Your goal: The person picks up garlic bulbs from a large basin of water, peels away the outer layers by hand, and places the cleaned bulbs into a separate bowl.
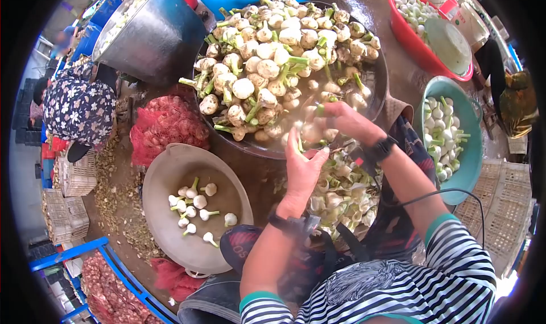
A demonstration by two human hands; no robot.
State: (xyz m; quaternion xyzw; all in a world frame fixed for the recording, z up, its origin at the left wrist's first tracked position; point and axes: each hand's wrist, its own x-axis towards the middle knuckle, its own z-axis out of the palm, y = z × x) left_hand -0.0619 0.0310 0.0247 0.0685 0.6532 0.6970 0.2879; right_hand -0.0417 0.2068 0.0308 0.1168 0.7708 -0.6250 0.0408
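A wide dark pan [382, 96] is heaped with garlic bulbs [267, 68] with short green stems, many soil-stained. At its near edge, my left hand [304, 167] has thumb and fingers around a green-stemmed garlic bulb [311, 133], pale and blurred by motion. My right hand [350, 122] is curled close by on the right, with a green stem end at its fingertips; its fingers partly hide what they grip. Below my hands, between my knees, lies a pile of peeled-off garlic skins and leaves [344, 196].
A grey basin [152, 196] at left contains several clean white bulbs; a teal basin [475, 179] at right contains more. Red net sacks [168, 128], a large metal pot [162, 37], a red tub [401, 31] and plastic crates [495, 204] stand around. Another person [79, 105] is at far left.
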